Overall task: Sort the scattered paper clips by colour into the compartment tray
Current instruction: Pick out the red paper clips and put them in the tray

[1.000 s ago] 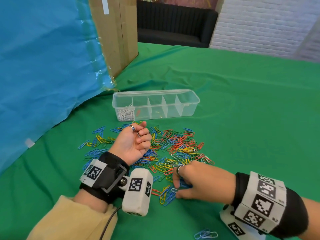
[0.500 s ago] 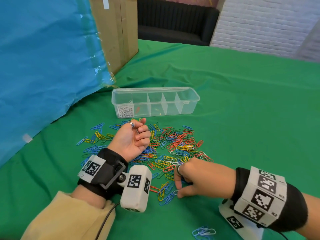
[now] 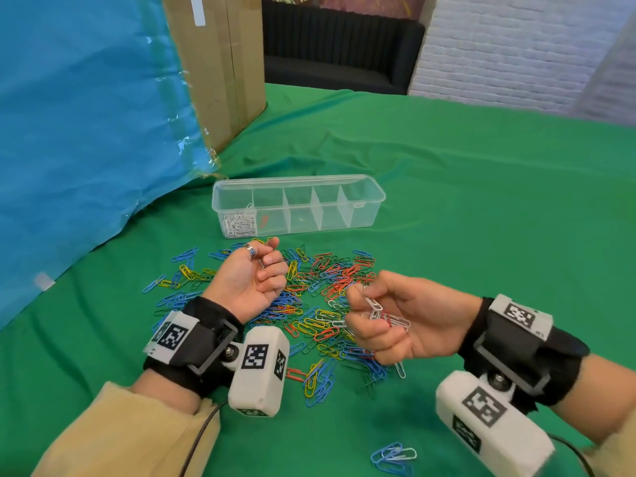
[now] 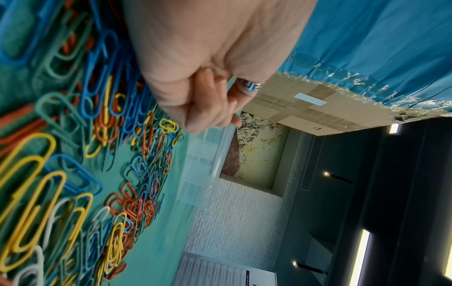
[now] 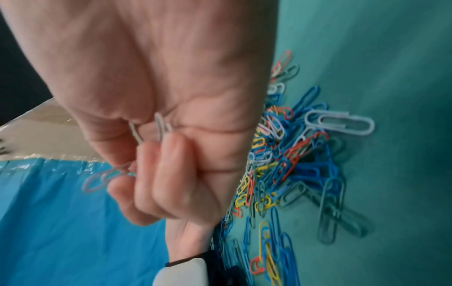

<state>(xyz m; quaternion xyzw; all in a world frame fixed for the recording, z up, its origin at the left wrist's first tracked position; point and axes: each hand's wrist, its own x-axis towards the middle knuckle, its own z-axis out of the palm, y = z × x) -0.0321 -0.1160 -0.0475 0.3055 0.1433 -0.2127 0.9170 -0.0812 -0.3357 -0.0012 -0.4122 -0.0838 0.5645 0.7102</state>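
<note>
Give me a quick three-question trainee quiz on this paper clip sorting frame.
1. True or false: the right hand holds white paper clips.
2. Which compartment of the tray holds a heap of white clips? A) its left end B) the middle C) its right end
3. Fill in: the scattered clips lie on a ___ cloth.

Key: 1 true; 2 A; 3 green.

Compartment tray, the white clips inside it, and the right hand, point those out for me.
compartment tray (image 3: 364, 215), head view, bare front wall.
white clips (image 3: 240, 224), head view, middle of the pile.
right hand (image 3: 395, 318), head view, palm, gripping clips.
</note>
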